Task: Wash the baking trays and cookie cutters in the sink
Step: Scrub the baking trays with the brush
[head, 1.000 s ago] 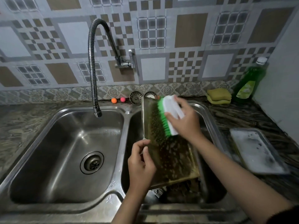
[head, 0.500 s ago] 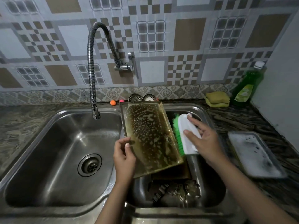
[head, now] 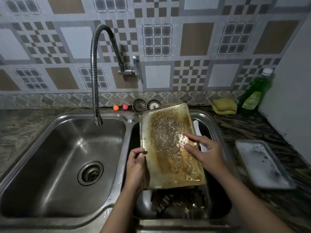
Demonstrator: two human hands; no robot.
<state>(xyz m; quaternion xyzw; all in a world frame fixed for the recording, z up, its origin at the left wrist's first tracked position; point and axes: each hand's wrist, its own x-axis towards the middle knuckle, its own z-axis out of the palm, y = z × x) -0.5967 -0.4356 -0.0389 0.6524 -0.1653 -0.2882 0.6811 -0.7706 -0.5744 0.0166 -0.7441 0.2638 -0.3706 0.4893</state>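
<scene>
Soap makes the tray (head: pixel 170 148) slippery; left hand (head: pixel 135 165) pinches its edge, right hand (head: pixel 204 152) presses flat fingers. It could slip into the sink (head: pixel 217 130).

Glossy steel sink (head: pixel 50 165), wet tarnished metal tray (head: pixel 168 148)

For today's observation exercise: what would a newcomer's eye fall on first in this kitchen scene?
The soapy, brown-stained baking tray over the right basin, its edge gripped by the left hand while the right hand touches its surface. Next, the flexible faucet above the left basin, and the green bottle at far right.
</scene>
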